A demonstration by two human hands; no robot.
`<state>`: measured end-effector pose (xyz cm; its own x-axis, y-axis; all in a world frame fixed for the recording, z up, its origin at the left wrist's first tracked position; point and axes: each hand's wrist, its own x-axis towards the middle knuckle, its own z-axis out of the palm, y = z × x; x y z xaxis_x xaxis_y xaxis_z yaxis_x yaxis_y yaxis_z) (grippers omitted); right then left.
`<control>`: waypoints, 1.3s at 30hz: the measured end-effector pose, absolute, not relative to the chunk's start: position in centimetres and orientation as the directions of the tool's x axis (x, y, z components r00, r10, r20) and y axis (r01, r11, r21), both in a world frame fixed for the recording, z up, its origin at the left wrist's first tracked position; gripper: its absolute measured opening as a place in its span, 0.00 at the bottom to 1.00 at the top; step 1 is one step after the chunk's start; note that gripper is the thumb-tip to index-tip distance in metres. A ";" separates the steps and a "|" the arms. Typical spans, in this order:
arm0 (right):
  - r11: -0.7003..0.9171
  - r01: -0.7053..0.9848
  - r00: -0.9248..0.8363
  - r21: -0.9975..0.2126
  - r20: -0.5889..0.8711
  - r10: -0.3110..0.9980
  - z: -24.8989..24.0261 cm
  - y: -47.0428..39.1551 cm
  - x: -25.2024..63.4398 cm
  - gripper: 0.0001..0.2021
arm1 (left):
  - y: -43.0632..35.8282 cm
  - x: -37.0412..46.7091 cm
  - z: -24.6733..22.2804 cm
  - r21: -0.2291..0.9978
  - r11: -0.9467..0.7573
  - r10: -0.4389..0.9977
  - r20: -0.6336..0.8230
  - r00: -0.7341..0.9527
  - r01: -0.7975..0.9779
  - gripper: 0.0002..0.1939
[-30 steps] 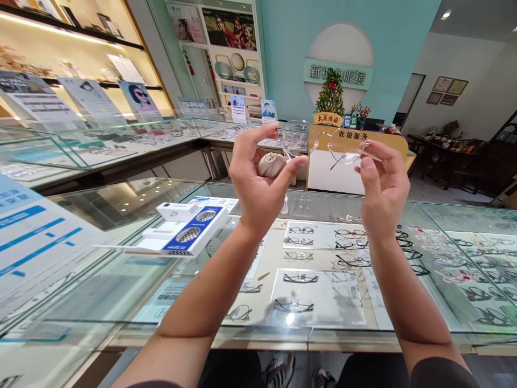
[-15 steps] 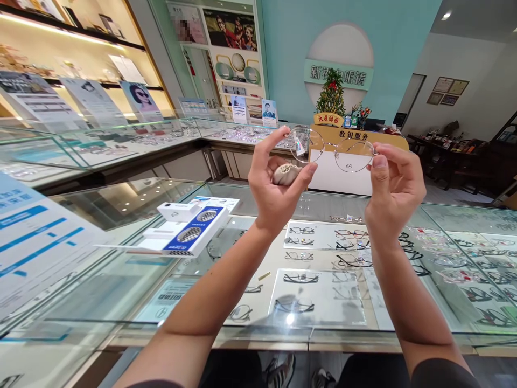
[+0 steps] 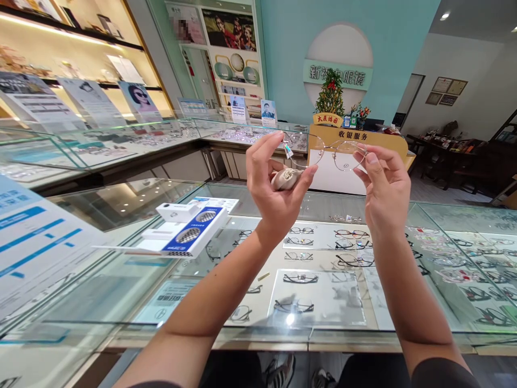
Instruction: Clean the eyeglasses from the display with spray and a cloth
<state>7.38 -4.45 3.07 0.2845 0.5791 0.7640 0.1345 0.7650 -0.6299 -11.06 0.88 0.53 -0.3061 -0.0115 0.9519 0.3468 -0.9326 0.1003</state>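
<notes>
Thin round wire-rimmed eyeglasses (image 3: 330,147) are held up in front of me, above the glass display counter. My left hand (image 3: 274,183) grips the left lens between fingertips and thumb, and a crumpled greyish cloth (image 3: 286,179) is tucked in its palm. A small tag (image 3: 288,150) shows at that lens. At the other side, my right hand (image 3: 385,186) pinches the frame near the right hinge, its fingertips beside the right lens.
Below lies a glass showcase (image 3: 226,328) with rows of eyeglasses (image 3: 300,278). A blue and white box (image 3: 189,231) rests on it at left, near a leaning printed sheet (image 3: 36,237). Behind stands a yellow cashier desk (image 3: 363,141) with a plant (image 3: 330,97).
My right hand has shifted slightly left and its fingers have moved in beside the right lens. The left hand has tilted a little, and the glasses have turned slightly.
</notes>
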 end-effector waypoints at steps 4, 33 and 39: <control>0.767 0.109 0.311 -0.632 0.754 0.578 3.2 -4.8 7.1 0.13 | 1.2 -11.3 0.0 0.191 -0.928 0.108 0.960 -0.258 0.320 0.32; 0.763 0.063 0.184 -0.643 0.759 0.625 3.6 -5.0 7.0 0.15 | 1.6 -11.0 -0.4 0.297 -0.939 0.240 0.926 -0.291 0.170 0.31; 0.755 0.088 0.178 -0.649 0.756 0.629 3.6 -4.8 7.2 0.15 | 1.8 -11.2 -0.4 0.321 -0.931 0.269 0.925 -0.268 0.174 0.33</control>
